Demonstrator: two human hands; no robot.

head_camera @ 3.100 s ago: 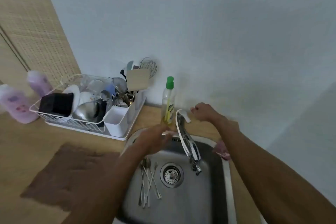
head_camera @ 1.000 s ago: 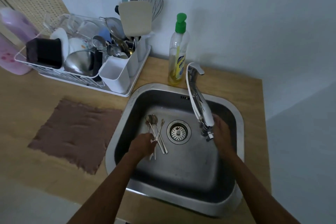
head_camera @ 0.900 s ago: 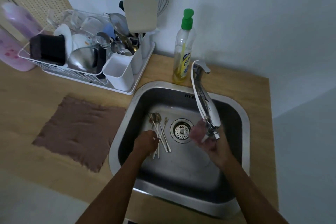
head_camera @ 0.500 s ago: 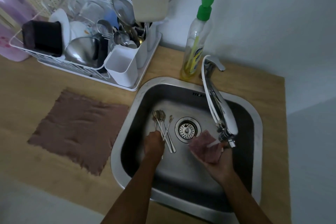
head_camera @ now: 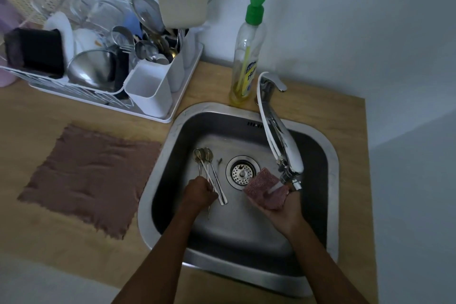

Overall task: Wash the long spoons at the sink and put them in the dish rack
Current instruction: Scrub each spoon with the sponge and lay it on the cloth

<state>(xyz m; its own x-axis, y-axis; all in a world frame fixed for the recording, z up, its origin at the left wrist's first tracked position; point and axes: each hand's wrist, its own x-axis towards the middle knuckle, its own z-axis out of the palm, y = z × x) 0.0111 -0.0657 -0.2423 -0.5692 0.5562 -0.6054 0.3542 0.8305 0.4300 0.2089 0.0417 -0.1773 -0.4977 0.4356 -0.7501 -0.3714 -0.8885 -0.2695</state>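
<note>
The long spoons (head_camera: 206, 164) lie bunched on the floor of the sink (head_camera: 158, 180), in the centre of the frame, bowls pointing toward the top of the picture and handles running down and to the right, just left of the drain (head_camera: 243, 171). The left hand (head_camera: 199, 192) is balled into a fist over the handles, fingers curled round them, with the handle ends sticking out on its right side. To the right of the drain, the right hand (head_camera: 283, 207) is turned palm up and cups a pink mesh scrub pad (head_camera: 265, 187) just under the spout of the tap (head_camera: 280, 136); a thin pale stream runs from the spout onto the pad. A soap bottle (head_camera: 248, 57) with a green cap stands behind the sink beside the tap's base. The dish rack (head_camera: 160, 119), crowded with bowls, glasses and utensils, fills the upper left of the frame. Below it a brown cloth (head_camera: 88, 175) lies flat on the wooden counter (head_camera: 37, 111), left of the sink.
</note>
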